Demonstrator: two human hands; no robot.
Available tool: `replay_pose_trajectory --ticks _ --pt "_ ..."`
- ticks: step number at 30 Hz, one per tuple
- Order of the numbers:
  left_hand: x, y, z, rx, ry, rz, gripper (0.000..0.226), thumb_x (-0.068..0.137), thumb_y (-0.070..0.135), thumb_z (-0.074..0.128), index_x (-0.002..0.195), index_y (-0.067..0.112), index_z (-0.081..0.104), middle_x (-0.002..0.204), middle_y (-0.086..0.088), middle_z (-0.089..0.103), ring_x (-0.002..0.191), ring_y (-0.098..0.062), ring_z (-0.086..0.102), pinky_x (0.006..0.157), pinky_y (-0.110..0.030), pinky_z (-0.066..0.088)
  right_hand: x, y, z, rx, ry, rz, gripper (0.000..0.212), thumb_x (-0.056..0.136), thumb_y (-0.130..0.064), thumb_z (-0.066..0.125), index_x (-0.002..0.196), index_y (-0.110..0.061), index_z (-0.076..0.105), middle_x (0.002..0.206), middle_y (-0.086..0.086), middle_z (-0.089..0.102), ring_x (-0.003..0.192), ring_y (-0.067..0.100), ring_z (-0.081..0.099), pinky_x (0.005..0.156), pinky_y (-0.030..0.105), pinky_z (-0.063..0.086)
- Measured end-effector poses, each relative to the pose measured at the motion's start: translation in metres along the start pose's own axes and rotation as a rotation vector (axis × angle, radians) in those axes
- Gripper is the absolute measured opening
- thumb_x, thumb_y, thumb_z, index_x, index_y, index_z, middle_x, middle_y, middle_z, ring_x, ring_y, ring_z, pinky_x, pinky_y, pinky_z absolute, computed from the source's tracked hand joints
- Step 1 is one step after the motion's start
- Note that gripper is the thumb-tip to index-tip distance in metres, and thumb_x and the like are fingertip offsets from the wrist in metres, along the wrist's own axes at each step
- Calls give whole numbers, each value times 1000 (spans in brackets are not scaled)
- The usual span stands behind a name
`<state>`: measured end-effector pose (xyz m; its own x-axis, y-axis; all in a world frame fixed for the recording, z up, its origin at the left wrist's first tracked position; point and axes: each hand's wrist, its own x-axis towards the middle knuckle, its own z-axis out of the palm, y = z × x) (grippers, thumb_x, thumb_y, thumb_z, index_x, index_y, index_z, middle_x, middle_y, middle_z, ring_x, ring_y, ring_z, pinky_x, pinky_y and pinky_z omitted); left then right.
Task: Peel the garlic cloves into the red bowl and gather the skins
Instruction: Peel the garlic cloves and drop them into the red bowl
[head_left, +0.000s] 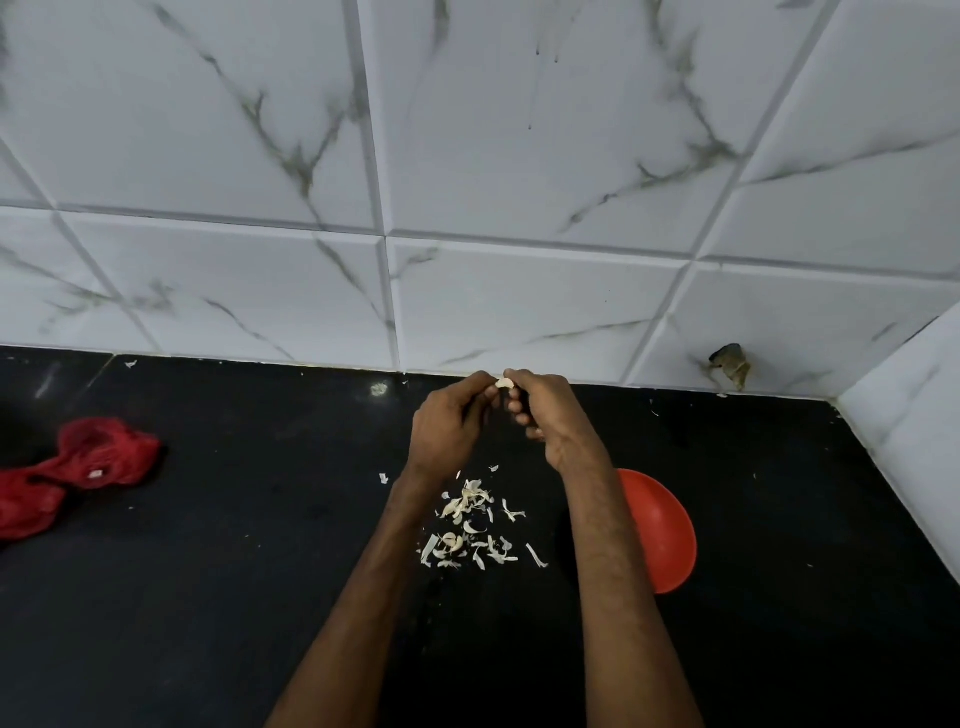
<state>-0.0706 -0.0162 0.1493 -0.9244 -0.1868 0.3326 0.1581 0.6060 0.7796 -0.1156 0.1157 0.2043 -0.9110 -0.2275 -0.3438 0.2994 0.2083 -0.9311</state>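
- A garlic clove (505, 383) sits just above the centre of the frame, held between both hands in front of the line where the worktop (208, 597) meets the tiled wall (519, 156).
- The left hand (452, 421) has its fingers curled, and its grip is closed on the left end of the clove with the fingertips.
- The right hand (545, 415) is curled too, and its grip pinches the clove's right end from above. The fingertips of the two hands almost touch around the clove.
- The skins (467, 525) lie loose on the black worktop in a scattered patch between the two forearms, below the hands in the frame. Whether any whole clove lies among them cannot be told.
- The red bowl (662, 530) stands at lower right of the hands, just beside the skins. The right forearm hides its left part.
- A red mesh bag (78, 467) lies crumpled at the left edge of the frame, well apart from the hands.
- Open worktop runs between the bag and the skins, and also to the right of the bowl.
- A side wall (904, 415) closes the worktop at the right, forming a corner with the tiled wall.
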Motion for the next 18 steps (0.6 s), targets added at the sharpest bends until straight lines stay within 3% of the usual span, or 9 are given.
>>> replay_pose_trajectory --ticks 3,5,7,9,12,16,18 --pt "-1 0 1 -20 32 -48 24 100 43 42 86 29 55 67 13 60 62 -12 61 67 -44 53 7 8 3 -174 81 -198 37 99 -34 58 68 -15 62 59 -6 60 49 3 49 50 17 39" --pt "-1 -1 3 -87 25 -90 25 99 45 41 81 33 55 63 14 59 59 -12 59 67 -45 51 11 13 4 -194 162 -335 21 95 -30 67 78 -17 67 67 -7 66 57 4 56 59 25 47" --pt "2 -3 4 -143 12 -101 28 96 49 40 78 34 54 61 13 58 58 -13 56 67 -48 51 10 15 2 -107 153 -411 6 92 -15 71 86 -16 71 73 -5 69 61 3 59 53 23 47" --pt "3 -6 4 -187 -1 -100 29 95 51 39 77 35 54 59 12 56 57 -14 53 66 -49 49 9 16 1 -100 131 -470 7 90 -8 72 89 -15 73 78 -2 72 68 3 64 50 20 48" --pt "4 -8 2 -251 -25 -99 30 96 48 41 73 34 54 58 10 52 56 -12 48 62 -48 46 9 16 1 -191 119 -550 10 86 -6 75 91 -14 75 80 -9 71 74 2 65 62 20 52" --pt "4 -8 -1 -256 -41 -85 30 96 46 43 74 30 54 57 10 51 55 -10 47 60 -40 43 9 18 -1 -240 137 -614 7 83 -5 77 89 -9 75 80 -12 71 75 -3 64 71 9 46" --pt "3 -10 -1 -209 -24 -78 29 96 46 43 74 30 53 57 10 52 55 -11 49 61 -44 46 10 19 -1 -211 133 -588 8 84 -7 78 83 -13 74 79 -10 72 75 -1 66 70 14 50"
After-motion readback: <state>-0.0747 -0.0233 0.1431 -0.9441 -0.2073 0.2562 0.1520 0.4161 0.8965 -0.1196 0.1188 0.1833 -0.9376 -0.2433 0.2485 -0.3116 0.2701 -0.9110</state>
